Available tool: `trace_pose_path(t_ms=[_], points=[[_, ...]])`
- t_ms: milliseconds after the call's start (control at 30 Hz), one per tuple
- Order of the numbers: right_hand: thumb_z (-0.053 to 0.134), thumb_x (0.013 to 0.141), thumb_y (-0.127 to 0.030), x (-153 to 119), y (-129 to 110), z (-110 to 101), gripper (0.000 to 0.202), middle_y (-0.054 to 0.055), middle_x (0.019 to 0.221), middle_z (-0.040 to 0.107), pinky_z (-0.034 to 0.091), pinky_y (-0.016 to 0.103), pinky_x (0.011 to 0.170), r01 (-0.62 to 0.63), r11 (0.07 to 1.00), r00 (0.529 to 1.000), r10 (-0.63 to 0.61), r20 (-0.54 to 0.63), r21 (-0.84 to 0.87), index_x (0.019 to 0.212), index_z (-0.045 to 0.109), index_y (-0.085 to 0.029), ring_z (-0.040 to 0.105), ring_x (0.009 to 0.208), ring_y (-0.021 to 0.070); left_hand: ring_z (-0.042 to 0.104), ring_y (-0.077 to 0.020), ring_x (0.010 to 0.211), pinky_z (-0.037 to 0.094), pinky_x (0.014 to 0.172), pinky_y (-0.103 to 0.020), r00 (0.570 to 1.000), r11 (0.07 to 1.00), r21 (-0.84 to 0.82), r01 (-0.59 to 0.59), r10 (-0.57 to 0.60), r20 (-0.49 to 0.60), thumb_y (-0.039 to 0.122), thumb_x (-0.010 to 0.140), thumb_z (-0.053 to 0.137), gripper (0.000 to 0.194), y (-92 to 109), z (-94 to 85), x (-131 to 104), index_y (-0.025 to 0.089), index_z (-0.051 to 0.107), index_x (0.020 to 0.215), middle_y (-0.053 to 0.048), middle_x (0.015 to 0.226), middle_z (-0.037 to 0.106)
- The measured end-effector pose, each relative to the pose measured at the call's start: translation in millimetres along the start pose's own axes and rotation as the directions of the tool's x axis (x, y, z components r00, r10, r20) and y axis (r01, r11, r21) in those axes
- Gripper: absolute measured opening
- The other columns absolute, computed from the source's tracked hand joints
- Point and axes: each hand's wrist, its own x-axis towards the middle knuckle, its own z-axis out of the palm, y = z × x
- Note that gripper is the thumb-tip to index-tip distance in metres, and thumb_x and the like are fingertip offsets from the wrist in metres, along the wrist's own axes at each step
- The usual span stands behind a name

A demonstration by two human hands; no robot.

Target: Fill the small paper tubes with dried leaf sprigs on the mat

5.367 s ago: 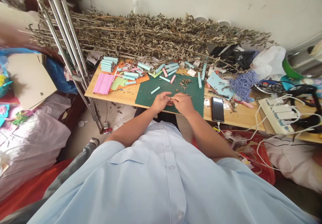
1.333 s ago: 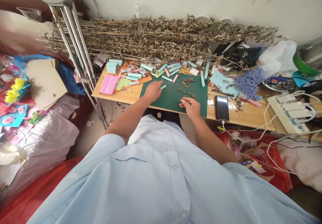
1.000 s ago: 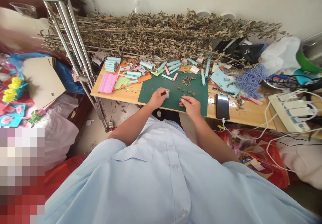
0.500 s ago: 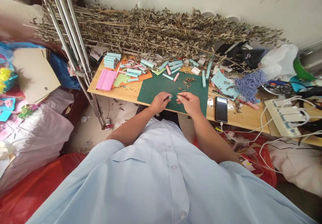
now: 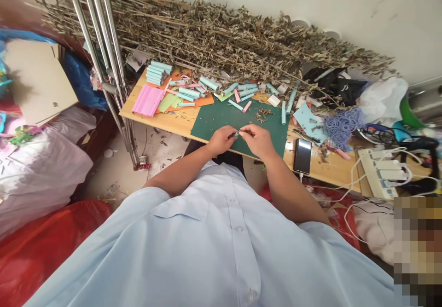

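Over the front edge of the green cutting mat (image 5: 207,122), my left hand (image 5: 219,140) is closed around a small light blue paper tube (image 5: 236,134), with only its end showing. My right hand (image 5: 258,141) meets it there, thumb and fingers pinched at the tube's end; whatever they hold is too small to make out. Behind my hands, a little heap of dried leaf bits (image 5: 263,114) lies on the mat. Light blue paper tubes (image 5: 209,84) and a few pink paper tubes (image 5: 246,107) are scattered along its far side.
Long dried plant stalks (image 5: 207,35) cover the table's back. Pink paper (image 5: 148,101) lies left; a phone (image 5: 303,156), purple yarn (image 5: 341,127) and a power strip (image 5: 376,173) with cables are right. Metal crutches (image 5: 109,87) lean at the left end.
My right hand has moved left, so its fingertips now touch the tube's end in my left hand. The camera view has tilted slightly.
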Motion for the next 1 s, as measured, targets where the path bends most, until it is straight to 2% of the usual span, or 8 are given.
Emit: trace_pose_path(t_ms=[167,367,500,700,833,1000], points=[[0.067,0.092,-0.035,0.3,-9.6,-4.7,0.015,0.005,0.096,0.079,0.056,0.041,0.088,0.135,0.974,0.991,-0.130,0.041,-0.182,0.096,0.079,-0.026,0.071,0.089,0.0240,0.062,-0.0210,0.092,0.051,0.087,-0.035,1.000,0.999,-0.013,-0.029,0.029,-0.012,0.023,0.097,0.057,0.015,-2.8,2.3,-0.1,0.017,0.070,0.103,-0.008,0.094,0.068],[0.066,0.093,-0.031,-0.8,-12.3,-10.7,0.017,0.005,0.096,0.077,0.055,0.039,0.083,0.216,0.949,0.974,-0.193,0.120,-0.231,0.103,0.078,-0.026,0.070,0.087,0.0238,0.063,-0.0220,0.094,0.051,0.088,-0.035,0.999,0.999,-0.023,-0.036,0.036,-0.009,0.022,0.096,0.056,0.016,-3.6,3.3,0.5,0.018,0.071,0.101,-0.009,0.095,0.069],[0.062,0.095,-0.031,-0.4,-12.9,-11.7,0.017,0.006,0.097,0.078,0.055,0.039,0.086,0.236,0.930,0.969,-0.205,0.136,-0.280,0.099,0.078,-0.026,0.070,0.091,0.0250,0.064,-0.0223,0.094,0.052,0.088,-0.036,0.999,0.999,-0.019,-0.033,0.033,-0.008,0.024,0.097,0.057,0.016,-2.0,2.6,0.7,0.017,0.071,0.100,-0.009,0.094,0.069],[0.064,0.092,-0.028,2.4,-15.5,-10.2,0.014,0.004,0.091,0.076,0.054,0.036,0.080,0.232,0.929,0.973,-0.216,0.087,-0.288,0.099,0.076,-0.025,0.069,0.082,0.0224,0.065,-0.0229,0.098,0.053,0.092,-0.038,1.000,0.999,-0.021,-0.031,0.031,0.001,0.023,0.096,0.058,0.018,-2.2,3.3,0.0,0.018,0.072,0.106,-0.010,0.100,0.071],[0.062,0.092,-0.025,4.5,-20.4,-12.4,0.013,0.004,0.088,0.076,0.051,0.036,0.080,0.253,0.905,0.965,-0.209,0.160,-0.342,0.090,0.075,-0.025,0.068,0.082,0.0230,0.065,-0.0227,0.097,0.052,0.091,-0.037,0.999,0.999,-0.009,-0.044,0.044,-0.008,0.024,0.097,0.058,0.017,-4.4,5.0,-0.1,0.017,0.072,0.103,-0.010,0.098,0.070],[0.061,0.092,-0.025,6.5,-21.6,-13.1,0.013,0.005,0.090,0.076,0.051,0.036,0.081,0.263,0.893,0.960,-0.203,0.195,-0.366,0.090,0.074,-0.025,0.068,0.085,0.0236,0.065,-0.0226,0.097,0.052,0.091,-0.036,0.999,0.999,-0.025,-0.038,0.038,-0.010,0.034,0.100,0.061,0.021,-4.6,5.5,0.2,0.018,0.073,0.107,-0.010,0.099,0.071]])
